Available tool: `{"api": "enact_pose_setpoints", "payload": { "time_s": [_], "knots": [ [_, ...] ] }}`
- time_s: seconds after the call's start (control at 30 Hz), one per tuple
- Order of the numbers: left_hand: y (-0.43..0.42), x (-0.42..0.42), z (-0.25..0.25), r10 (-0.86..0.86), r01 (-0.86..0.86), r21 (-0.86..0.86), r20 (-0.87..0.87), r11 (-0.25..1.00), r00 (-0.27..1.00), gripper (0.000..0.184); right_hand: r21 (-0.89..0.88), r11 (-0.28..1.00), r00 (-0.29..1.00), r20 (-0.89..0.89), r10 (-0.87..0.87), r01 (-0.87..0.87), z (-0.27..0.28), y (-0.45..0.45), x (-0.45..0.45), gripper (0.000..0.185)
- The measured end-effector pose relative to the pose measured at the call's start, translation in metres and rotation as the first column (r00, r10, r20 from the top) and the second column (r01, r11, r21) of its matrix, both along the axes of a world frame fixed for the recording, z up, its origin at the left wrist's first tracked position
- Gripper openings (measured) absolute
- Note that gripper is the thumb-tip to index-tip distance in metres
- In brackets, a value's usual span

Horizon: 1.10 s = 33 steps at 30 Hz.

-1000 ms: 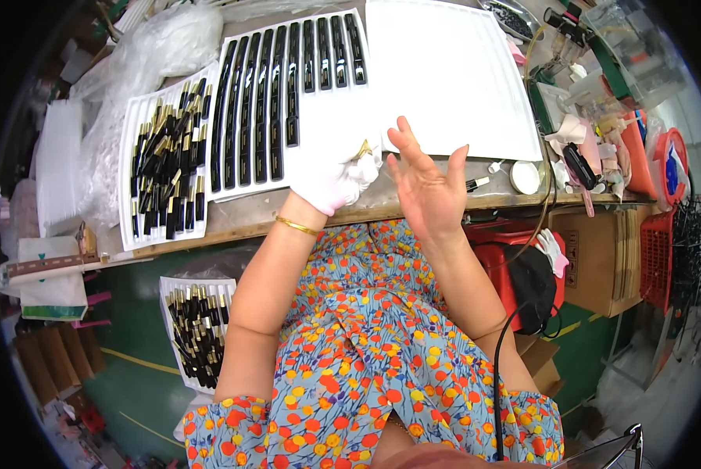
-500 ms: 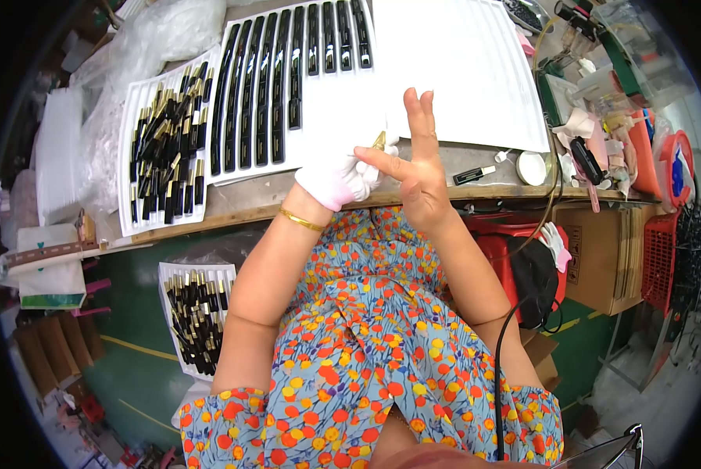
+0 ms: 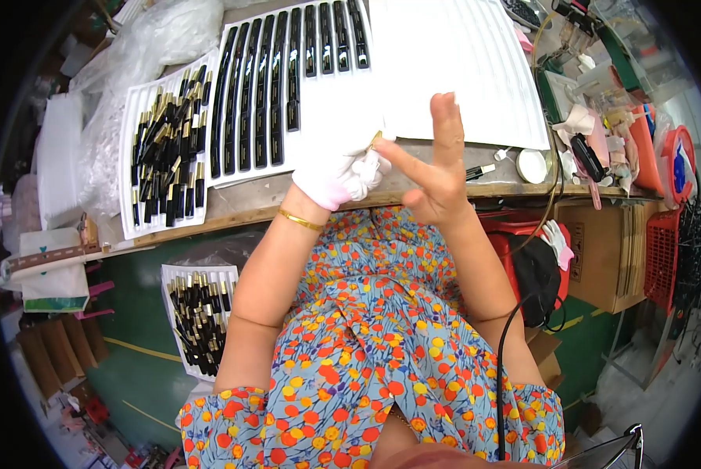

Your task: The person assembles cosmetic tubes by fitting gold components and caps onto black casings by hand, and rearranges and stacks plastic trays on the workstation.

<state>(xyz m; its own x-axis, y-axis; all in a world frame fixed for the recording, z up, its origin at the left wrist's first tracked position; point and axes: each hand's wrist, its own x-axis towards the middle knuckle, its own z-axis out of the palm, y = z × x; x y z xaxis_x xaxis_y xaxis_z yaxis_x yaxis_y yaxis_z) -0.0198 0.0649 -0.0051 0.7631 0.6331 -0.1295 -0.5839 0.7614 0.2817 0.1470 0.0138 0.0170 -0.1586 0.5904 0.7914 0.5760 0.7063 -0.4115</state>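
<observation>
My left hand (image 3: 341,173), in a white glove, is closed around a small gold piece (image 3: 376,140); only its end sticks out above the fingers, so the rest is hidden. My right hand (image 3: 436,176) is bare and open, two fingers pointing up. Its index fingertip is beside the gold piece; I cannot tell whether it touches. Beyond the left hand, a white tray (image 3: 331,98) holds rows of glossy black cosmetic tubes (image 3: 261,90). Partly behind my right hand, one black tube with a silvery end (image 3: 479,171) lies on the bench.
Loose black-and-gold tubes (image 3: 171,141) are heaped on a tray at the left; another heaped tray (image 3: 198,320) sits lower down. White ribbed sheets (image 3: 460,62) cover the back. A round white lid (image 3: 531,166) and clutter stand at right. The wooden bench edge (image 3: 241,209) runs before me.
My right hand has shifted right, its upright fingers now closer together and its index finger drawn back slightly. The left hand keeps the gold piece in nearly the same spot.
</observation>
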Motion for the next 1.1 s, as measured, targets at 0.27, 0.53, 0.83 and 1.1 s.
{"api": "enact_pose_setpoints", "payload": {
  "time_s": [0.27,0.53,0.83,1.1],
  "knots": [
    [-0.001,0.005,0.005,0.150,-0.150,0.012,-0.105,0.989,0.983,0.029,-0.046,0.993,0.993,-0.053,0.109,-0.112,0.003,-0.007,-0.008,0.052],
    [-0.007,0.007,0.013,0.256,-0.251,0.060,-0.101,0.966,0.961,0.040,-0.052,0.990,0.990,0.029,0.136,-0.135,0.002,-0.002,-0.015,0.048],
    [0.002,0.001,-0.007,0.212,-0.107,0.283,-0.373,0.953,0.903,0.021,-0.265,0.930,0.793,-0.607,0.044,-0.255,-0.013,0.006,-0.011,0.057],
    [-0.017,0.017,0.000,0.203,0.011,0.333,-0.601,0.943,0.773,0.014,-0.278,0.484,0.111,-0.932,-0.344,-0.830,-0.010,0.034,-0.023,0.051]
  ]
}}
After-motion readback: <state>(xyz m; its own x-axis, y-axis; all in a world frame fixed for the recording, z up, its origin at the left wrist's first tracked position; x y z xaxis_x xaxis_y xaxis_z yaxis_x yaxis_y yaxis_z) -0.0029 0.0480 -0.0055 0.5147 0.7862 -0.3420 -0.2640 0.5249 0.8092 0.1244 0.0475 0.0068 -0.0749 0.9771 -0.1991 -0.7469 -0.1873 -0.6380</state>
